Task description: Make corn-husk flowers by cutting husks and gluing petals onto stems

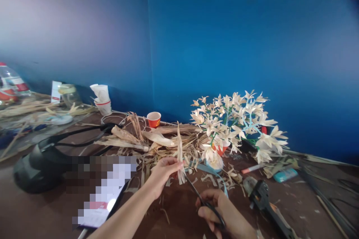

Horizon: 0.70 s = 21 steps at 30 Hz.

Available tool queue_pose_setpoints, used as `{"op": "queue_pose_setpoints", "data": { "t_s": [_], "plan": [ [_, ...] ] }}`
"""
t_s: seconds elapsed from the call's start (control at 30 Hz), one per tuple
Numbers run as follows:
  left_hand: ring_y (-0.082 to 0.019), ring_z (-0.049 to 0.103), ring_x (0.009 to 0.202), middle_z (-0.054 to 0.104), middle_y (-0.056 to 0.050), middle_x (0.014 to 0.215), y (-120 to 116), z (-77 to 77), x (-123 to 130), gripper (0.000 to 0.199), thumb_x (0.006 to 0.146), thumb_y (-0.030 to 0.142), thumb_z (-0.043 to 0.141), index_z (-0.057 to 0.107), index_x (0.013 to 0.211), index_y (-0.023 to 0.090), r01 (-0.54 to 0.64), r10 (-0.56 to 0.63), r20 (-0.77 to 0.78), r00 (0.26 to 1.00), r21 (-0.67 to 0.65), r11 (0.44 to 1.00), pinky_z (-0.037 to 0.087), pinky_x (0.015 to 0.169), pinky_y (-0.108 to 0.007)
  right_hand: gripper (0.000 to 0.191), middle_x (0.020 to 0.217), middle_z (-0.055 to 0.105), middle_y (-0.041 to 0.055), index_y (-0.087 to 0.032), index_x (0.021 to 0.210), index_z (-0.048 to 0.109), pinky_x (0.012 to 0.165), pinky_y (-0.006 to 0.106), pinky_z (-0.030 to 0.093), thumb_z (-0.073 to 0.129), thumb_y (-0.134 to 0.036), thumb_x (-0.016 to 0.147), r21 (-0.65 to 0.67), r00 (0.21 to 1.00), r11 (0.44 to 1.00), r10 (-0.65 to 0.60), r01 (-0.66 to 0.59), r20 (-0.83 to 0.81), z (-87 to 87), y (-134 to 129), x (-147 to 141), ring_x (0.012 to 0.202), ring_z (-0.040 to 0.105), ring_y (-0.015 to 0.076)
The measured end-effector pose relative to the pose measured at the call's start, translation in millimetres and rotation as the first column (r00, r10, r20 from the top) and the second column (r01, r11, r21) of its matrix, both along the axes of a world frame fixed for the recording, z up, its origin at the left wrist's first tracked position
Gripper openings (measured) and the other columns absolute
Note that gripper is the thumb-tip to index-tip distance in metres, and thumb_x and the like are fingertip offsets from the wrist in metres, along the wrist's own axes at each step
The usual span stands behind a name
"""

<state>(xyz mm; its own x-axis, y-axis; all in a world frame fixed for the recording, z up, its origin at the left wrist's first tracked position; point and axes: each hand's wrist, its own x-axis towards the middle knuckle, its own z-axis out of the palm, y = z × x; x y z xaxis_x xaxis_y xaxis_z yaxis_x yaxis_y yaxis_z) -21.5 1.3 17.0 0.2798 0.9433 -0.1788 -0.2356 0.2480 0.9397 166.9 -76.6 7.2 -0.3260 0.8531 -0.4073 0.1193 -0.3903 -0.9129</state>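
My left hand [166, 171] pinches a pale, narrow strip of dried corn husk [180, 145], which stands upright with its tip pointing up. In my right hand [217, 209] is a pair of dark-handled scissors [195, 189]. The blades reach up and left to the lower end of the husk strip; whether they are cutting it I cannot tell. Just beyond stands a bunch of cream husk flowers [235, 119] on green and light blue stems. A heap of dried husks [157, 138] lies behind my left hand.
An orange paper cup [154, 119] and stacked white cups [103, 99] stand near the blue partition [238, 52]. At right lie a black glue gun [265, 201], a marker [252, 168] and a turquoise object [285, 175]. A lit screen [103, 198] and a black strapped object [39, 168] are at left.
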Motion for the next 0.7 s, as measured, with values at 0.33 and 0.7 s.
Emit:
{"op": "queue_pose_setpoints", "data": {
  "t_s": [0.33, 0.7],
  "plan": [
    [-0.006, 0.044, 0.042, 0.062, -0.002, 0.056, -1, -0.3, 1, 0.025, 0.057, 0.036, 0.075, 0.065, 0.058, 0.013, 0.049, -0.048, 0.026, 0.998, -0.042, 0.998, 0.032, 0.043, -0.019, 0.045, 0.039, 0.048, -0.0092, -0.013, 0.085, 0.052, 0.025, 0.011, 0.025, 0.068, -0.047, 0.063, 0.026, 1.000, 0.999, 0.028, -0.028, -0.001, -8.5, 0, 4, 0.025, 0.034, 0.0018],
    [-0.007, 0.049, 0.045, 0.062, 0.000, 0.056, 0, -2.9, 1, 0.023, 0.058, 0.033, 0.076, 0.065, 0.061, 0.013, 0.065, -0.060, 0.077, 0.995, -0.067, 0.996, 0.035, 0.046, -0.019, 0.036, 0.041, 0.046, -0.0103, -0.014, 0.085, 0.051, 0.025, 0.011, 0.021, 0.065, -0.042, 0.067, 0.076, 0.998, 0.996, 0.040, -0.044, 0.054, -12.8, 0, 6, 0.026, 0.032, 0.0012]
  ]
}}
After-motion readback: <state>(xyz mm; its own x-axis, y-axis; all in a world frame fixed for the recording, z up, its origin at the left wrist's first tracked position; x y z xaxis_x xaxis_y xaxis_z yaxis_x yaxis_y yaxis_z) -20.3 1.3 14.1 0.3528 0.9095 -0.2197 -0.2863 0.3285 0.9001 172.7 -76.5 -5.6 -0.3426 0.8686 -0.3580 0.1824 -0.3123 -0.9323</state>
